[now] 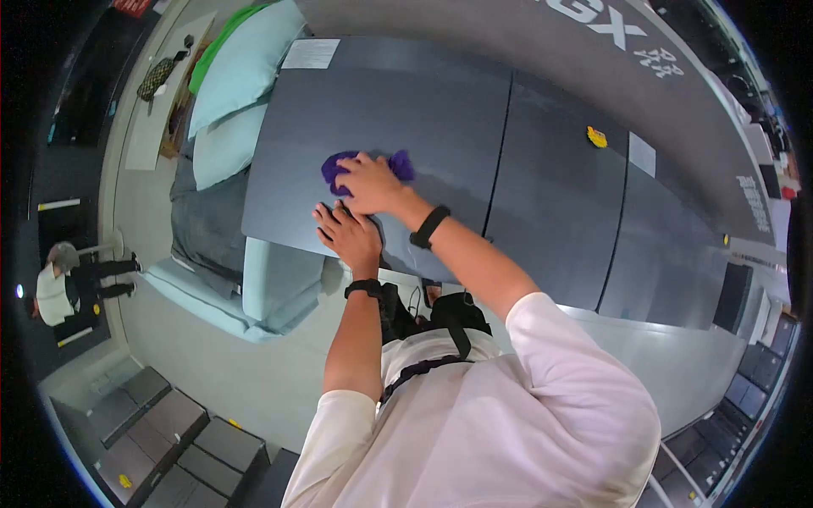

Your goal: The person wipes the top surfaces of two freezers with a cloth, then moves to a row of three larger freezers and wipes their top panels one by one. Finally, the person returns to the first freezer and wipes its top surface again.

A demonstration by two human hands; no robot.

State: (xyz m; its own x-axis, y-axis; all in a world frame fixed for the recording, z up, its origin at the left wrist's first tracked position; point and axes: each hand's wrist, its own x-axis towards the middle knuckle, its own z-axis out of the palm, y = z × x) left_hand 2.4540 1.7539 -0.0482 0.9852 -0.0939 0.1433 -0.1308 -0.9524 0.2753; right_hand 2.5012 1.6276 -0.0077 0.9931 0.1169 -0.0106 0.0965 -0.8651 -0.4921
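Note:
A crumpled purple cloth (400, 165) lies on the dark grey tabletop (398, 102), near its left part. My right hand (371, 184) is on top of the cloth, its fingers bent over and pressing into it; the cloth bulges out on both sides. Just below, close to the near edge of the table, my left hand (349, 239) rests flat with fingers spread, holding nothing. Black bands circle both of my wrists.
Left of the table are pale blue pillows (246, 80) and a light blue sofa (279, 284). A small yellow object (597, 136) and white paper sheets (311, 53) lie on the grey surfaces. At far left, a person (59, 288) is seen.

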